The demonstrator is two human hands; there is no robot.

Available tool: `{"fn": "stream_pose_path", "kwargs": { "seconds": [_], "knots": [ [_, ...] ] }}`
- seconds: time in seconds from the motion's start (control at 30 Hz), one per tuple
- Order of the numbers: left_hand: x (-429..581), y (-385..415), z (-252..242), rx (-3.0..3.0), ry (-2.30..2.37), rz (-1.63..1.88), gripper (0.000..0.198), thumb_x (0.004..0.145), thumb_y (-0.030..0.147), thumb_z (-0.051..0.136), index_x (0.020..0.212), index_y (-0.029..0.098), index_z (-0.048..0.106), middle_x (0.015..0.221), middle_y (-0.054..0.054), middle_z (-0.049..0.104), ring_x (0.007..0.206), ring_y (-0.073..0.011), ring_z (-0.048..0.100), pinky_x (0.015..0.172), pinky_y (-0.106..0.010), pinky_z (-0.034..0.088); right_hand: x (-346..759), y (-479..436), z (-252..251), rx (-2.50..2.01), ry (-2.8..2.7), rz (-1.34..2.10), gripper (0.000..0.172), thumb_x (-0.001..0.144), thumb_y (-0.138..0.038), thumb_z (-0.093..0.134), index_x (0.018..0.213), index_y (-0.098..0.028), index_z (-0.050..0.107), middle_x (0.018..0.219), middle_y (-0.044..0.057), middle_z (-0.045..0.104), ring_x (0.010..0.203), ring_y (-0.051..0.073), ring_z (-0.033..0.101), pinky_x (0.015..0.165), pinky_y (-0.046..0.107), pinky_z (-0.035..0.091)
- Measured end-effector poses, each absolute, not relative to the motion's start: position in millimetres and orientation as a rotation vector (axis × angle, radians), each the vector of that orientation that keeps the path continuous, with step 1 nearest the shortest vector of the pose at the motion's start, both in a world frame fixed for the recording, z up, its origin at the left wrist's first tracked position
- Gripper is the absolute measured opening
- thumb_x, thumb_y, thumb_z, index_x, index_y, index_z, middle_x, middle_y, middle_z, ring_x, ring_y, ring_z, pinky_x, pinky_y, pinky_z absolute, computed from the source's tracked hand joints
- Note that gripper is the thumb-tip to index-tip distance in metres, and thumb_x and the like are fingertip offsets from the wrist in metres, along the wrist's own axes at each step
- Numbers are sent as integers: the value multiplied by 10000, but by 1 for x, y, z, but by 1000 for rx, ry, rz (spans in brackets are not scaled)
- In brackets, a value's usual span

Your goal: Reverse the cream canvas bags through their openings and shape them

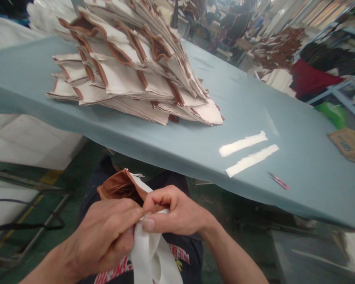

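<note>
In my lap is a brown-and-white sewn fabric piece [121, 185], its brown side forming an open fold and a long white part [146, 256] hanging down. My left hand [106, 232] is closed on it from the left, fingers curled. From the right, my right hand [174, 209] pinches the same piece between thumb and forefinger. The fingertips of both hands meet at the edge where brown and white join. What lies right between the fingertips is hidden.
On the blue-covered table [201, 150] rises a tall stack of white-and-brown sewn pieces [130, 71]. Two white strips [251, 159] and small pink-handled snips [278, 180] lie to its right. A brown cardboard piece [349, 142] is at the far right. A blurred person [239, 23] is in the background.
</note>
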State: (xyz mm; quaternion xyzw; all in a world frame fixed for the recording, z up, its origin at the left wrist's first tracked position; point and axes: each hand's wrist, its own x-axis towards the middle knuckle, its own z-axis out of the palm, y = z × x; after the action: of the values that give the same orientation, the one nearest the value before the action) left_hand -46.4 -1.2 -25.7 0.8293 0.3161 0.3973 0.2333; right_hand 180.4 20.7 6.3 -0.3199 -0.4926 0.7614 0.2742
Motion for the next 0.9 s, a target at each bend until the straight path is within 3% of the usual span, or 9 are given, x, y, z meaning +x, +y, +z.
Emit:
{"fn": "stream_pose_path", "kwargs": {
  "seconds": [0.2,0.37,0.47,0.53,0.63,0.73,0.8,0.9],
  "knots": [
    [-53,-3,-45,2270,804,1110,498,1068,86,483,1450,392,576,933,18,817,763,-187,759,803,-325,600,170,6,-9,-918,-1087,2070,756,894,-921,735,684,-230,510,590,-94,376,508,65,240,452,238,190],
    [-57,2,-54,2284,731,1138,433,1170,230,399,1543,403,532,950,-26,815,786,-226,742,784,-371,585,162,1,-2,-957,-969,2109,731,829,-821,889,662,-227,496,567,-104,378,499,55,246,449,228,185],
    [-56,10,-53,2269,573,1191,427,1135,172,424,1499,343,567,905,-30,806,710,-209,721,698,-336,574,163,3,5,-947,-1006,2111,683,808,-768,931,693,-215,547,574,-110,387,515,58,258,462,224,212],
    [-56,11,-49,2239,472,1246,415,1081,90,468,1421,278,613,833,-10,779,638,-182,698,637,-302,548,169,4,10,-925,-1131,2083,642,879,-748,882,727,-215,557,590,-113,375,524,63,254,473,224,230],
    [-60,4,-38,2236,657,1211,372,1039,50,486,1307,250,650,892,-5,798,735,-169,759,759,-291,607,182,4,20,-943,-1612,1765,495,1074,-609,728,806,-208,614,648,-80,495,557,82,387,547,232,339],
    [-65,1,-20,2242,877,998,247,1096,214,500,1270,269,667,1053,-9,831,912,-180,803,878,-267,630,194,4,26,-895,-2119,1133,447,1224,-445,506,903,-199,693,793,5,724,693,119,627,699,265,460],
    [-65,8,-6,2204,815,830,239,1142,265,447,1188,272,681,994,28,812,846,-149,783,789,-211,605,198,3,27,-861,-2274,821,531,1266,-450,395,925,-199,715,806,27,764,704,129,668,712,278,475],
    [-62,22,7,2146,666,664,413,1189,229,311,884,257,587,764,81,665,647,-88,660,664,-148,532,200,4,28,-853,-2317,629,570,1262,-499,418,860,-206,698,713,-3,721,623,118,627,664,278,450]
  ]
}}
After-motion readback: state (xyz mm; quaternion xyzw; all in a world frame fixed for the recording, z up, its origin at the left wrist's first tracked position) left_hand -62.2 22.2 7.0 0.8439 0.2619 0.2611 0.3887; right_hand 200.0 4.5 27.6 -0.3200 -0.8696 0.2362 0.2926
